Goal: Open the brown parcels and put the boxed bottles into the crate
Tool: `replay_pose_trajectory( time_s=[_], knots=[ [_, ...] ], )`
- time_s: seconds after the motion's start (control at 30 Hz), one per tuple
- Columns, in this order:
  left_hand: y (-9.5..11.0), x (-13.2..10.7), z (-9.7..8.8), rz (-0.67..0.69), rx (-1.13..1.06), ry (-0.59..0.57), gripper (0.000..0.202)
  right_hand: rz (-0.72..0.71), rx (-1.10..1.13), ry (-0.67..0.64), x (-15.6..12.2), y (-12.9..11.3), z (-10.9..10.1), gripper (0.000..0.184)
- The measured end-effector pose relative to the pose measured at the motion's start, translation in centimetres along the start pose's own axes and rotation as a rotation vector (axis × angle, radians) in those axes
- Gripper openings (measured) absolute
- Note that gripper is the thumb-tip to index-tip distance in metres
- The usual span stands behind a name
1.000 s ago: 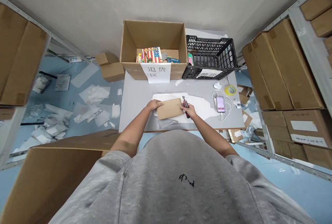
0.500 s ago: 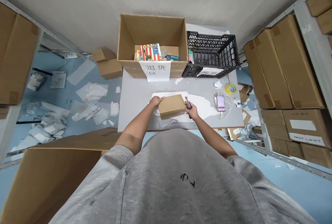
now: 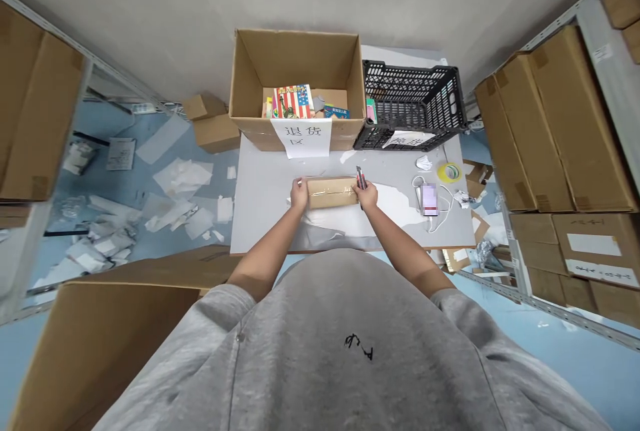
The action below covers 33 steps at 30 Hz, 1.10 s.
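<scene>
A small cardboard box point(image 3: 332, 192), flat, oblong and plain brown with a strip of glossy clear tape along its top, lies near the middle of the grey, smooth worktop point(image 3: 260, 204). It rests on crumpled white wrapping sheets point(image 3: 385, 208). The left hand point(image 3: 300, 193) has its grip closed over the box's left end. The right hand point(image 3: 368, 195) presses against the right end, and its grip is wrapped around a box cutter point(image 3: 360, 178), a slim tool with a red and dark body pointing away from the person.

At the far edge of the worktop stands 1 large open carton point(image 3: 250, 84) of corrugated board, flaps gone or folded down. Inside it lie a few colourful books point(image 3: 293, 101), the top one with a flag-striped cover. A white paper sign point(image 3: 301, 138) with printed characters hangs on its front wall. Just beside it on the right sits a black plastic crate point(image 3: 415, 94) with lattice walls. A bright pink and green item leans in its near-left corner, and a white label hangs on its front.

To the right of the hands lie a phone point(image 3: 429, 199) with a white cable point(image 3: 442, 206) looped around it, and a yellow tape roll point(image 3: 449, 171). Torn white paper scraps point(image 3: 173, 201) litter the blue floor to the left.
</scene>
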<state>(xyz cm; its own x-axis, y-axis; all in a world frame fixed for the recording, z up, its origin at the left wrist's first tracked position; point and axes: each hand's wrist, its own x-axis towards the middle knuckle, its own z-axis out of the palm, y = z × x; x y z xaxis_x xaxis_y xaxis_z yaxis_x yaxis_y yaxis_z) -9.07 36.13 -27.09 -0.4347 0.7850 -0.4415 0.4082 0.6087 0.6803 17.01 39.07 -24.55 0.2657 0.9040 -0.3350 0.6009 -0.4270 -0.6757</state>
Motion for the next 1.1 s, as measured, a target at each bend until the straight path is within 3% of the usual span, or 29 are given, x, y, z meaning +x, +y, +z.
replay_pose_trajectory(
  time_s=[0.1,0.2,0.3,0.4,0.5,0.57,0.77,0.9,1.1],
  knots=[
    [-0.3,-2.8,0.9,0.22,0.021,-0.019,0.081,0.031,-0.048,-0.015,1.4,-1.3,0.1,0.038],
    [0.1,-4.4,1.5,0.188,0.151,-0.039,0.1,-0.026,-0.131,-0.036,1.7,-2.4,-0.3,0.035],
    [1.1,-3.9,0.9,0.063,0.24,-0.135,0.104,-0.261,-0.233,0.003,0.7,-3.0,-0.7,0.04],
    [2.1,-2.5,-0.2,0.034,0.237,-0.241,0.105,-0.564,-0.329,-0.2,-0.6,-3.7,-0.4,0.046],
    [2.3,-2.0,-0.3,0.009,0.162,-0.252,0.097,-0.729,-0.484,-0.438,-1.4,-4.8,0.6,0.049],
    [2.0,-2.6,0.1,-0.006,0.081,-0.2,0.084,-0.773,-0.607,-0.496,-1.3,-5.8,1.5,0.051],
    [0.6,-4.8,1.8,-0.02,-0.005,-0.086,0.055,-0.89,-0.79,-0.555,-0.4,-8.4,2.6,0.049],
    [0.6,-4.2,1.6,-0.024,0.049,-0.136,0.053,-0.962,-0.817,-0.601,-0.1,-9.2,2.3,0.048],
    [1.1,-3.1,1.0,-0.083,0.164,-0.195,0.053,-0.925,-0.853,-0.581,0.0,-9.8,3.0,0.046]
  ],
)
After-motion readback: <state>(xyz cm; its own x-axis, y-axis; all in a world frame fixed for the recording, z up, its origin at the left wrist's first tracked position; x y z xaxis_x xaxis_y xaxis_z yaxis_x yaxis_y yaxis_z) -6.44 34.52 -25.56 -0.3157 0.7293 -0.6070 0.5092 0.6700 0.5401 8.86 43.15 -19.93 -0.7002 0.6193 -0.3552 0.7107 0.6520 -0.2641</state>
